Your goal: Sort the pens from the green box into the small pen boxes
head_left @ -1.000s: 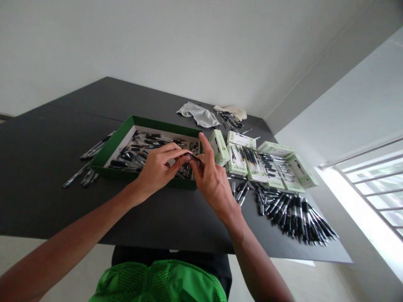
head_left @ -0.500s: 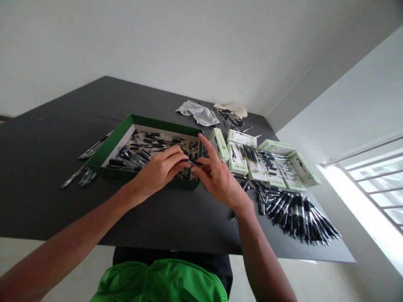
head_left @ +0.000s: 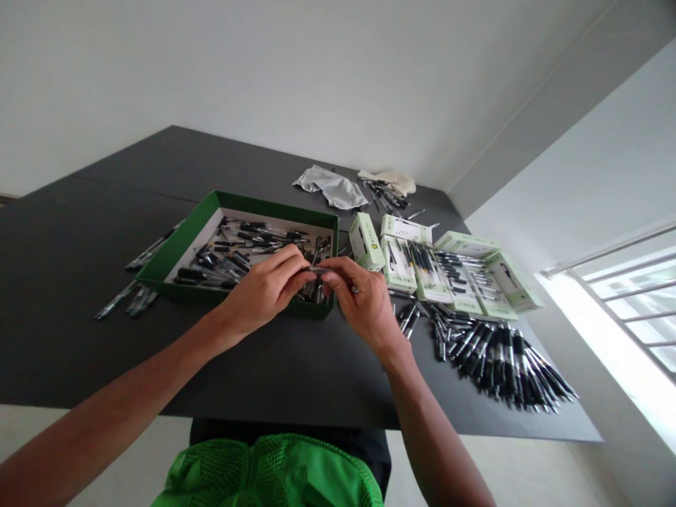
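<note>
Both my hands meet over the front right part of a green box (head_left: 177, 246), pinching one pen (head_left: 317, 270) held roughly level between them. My left hand (head_left: 269, 285) grips its left end with thumb and fingers. My right hand (head_left: 362, 299) is closed on the other end, and its fingers hide most of that half. Below and behind the hands, the box holds many loose black and clear pens (head_left: 232, 257) and pen parts. Which part of the pen each hand grips is too small to make out.
Pale green cartons (head_left: 367, 243) stand right of the box, some open with pens inside. Black pens (head_left: 507, 362) lie fanned at the table's right. Several clear pens (head_left: 119, 299) lie left. A grey cloth (head_left: 330, 186) and a cream cloth (head_left: 393, 181) lie at the back.
My right index finger, raised and outstretched before, has come down onto the pen. The right hand has shifted slightly left; the left hand stays in nearly the same place.
</note>
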